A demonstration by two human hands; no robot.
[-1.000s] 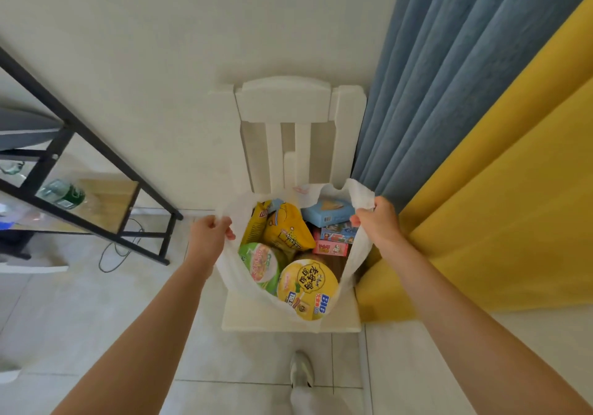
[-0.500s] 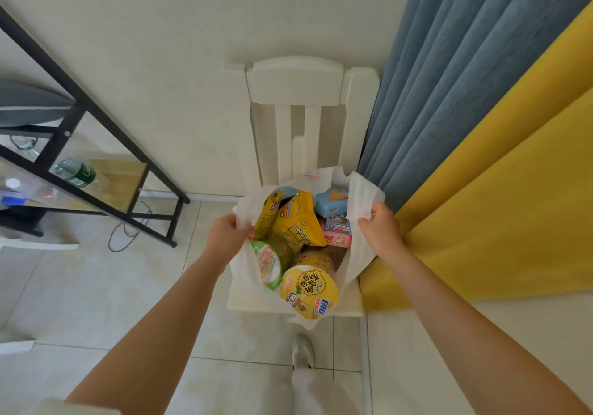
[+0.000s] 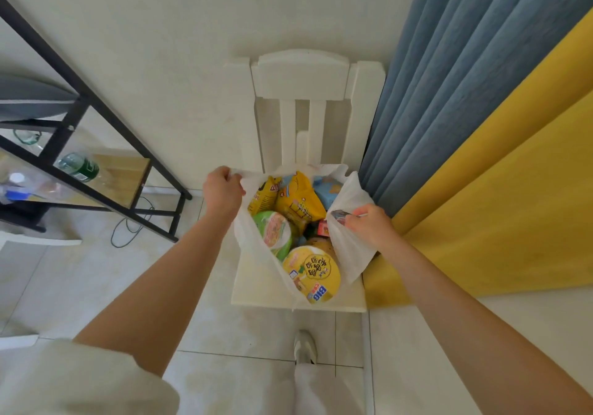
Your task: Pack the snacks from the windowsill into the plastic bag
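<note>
A white plastic bag (image 3: pixel 348 254) stands on the seat of a white wooden chair (image 3: pixel 301 74), its mouth held apart. My left hand (image 3: pixel 221 194) grips the bag's left rim. My right hand (image 3: pixel 369 226) grips the right rim. Inside lie a yellow noodle bowl (image 3: pixel 313 273), a green noodle bowl (image 3: pixel 274 230), two yellow snack bags (image 3: pixel 296 204), a light blue box (image 3: pixel 327 190) and small red packets (image 3: pixel 322 229), partly hidden by the bag's right side.
A black metal shelf (image 3: pixel 96 103) with bottles stands to the left, a cable on the tiles under it. Blue curtain (image 3: pixel 449 77) and yellow fabric (image 3: pixel 513 190) hang at the right. My shoe (image 3: pixel 305 347) is below the chair.
Both hands have lifted the bag's rims and drawn them closer together. The left hand rose toward the chair back, and the right side of the bag folded inward over the snacks.
</note>
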